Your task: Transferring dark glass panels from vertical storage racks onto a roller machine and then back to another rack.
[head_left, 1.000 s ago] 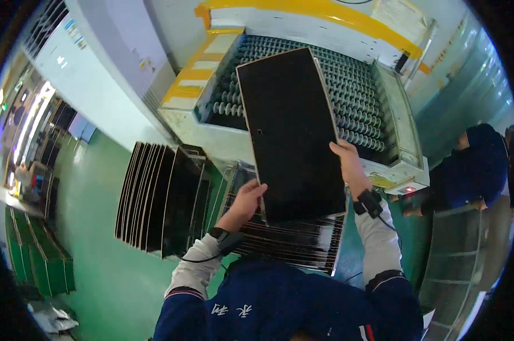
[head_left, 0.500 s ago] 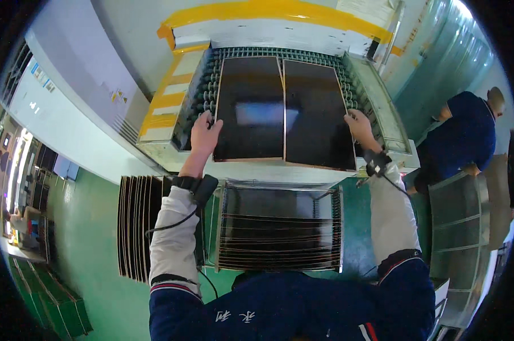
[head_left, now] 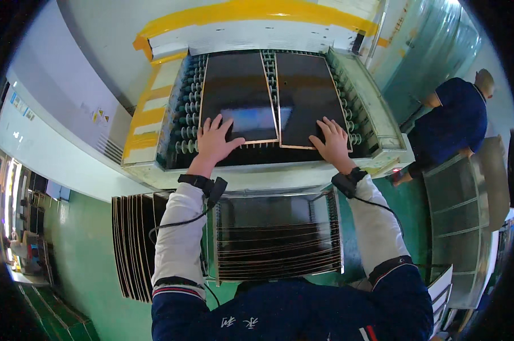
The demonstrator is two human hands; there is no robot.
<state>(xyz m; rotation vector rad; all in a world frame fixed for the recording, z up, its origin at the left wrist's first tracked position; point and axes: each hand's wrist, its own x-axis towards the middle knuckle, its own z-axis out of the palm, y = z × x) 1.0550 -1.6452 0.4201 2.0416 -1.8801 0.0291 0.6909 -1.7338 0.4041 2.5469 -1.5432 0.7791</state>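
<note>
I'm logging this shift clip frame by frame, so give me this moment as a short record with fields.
Setting: roller conveyor at a machine mouth
Left hand: flat, fingers spread, on the left dark panel
Right hand: flat on the right dark panel
Panels: side by side on the rollers, narrow gap between
Below: rack of stacked panels
Left of rack: upright panels
Nearby: another person, at right

Your left hand [head_left: 214,142] on the left dark flat panel [head_left: 238,96], your right hand [head_left: 332,142] on the right dark flat panel [head_left: 306,94], both panels side by side on the roller conveyor [head_left: 183,122], rack of stacked panels [head_left: 277,241] just before it.
</note>
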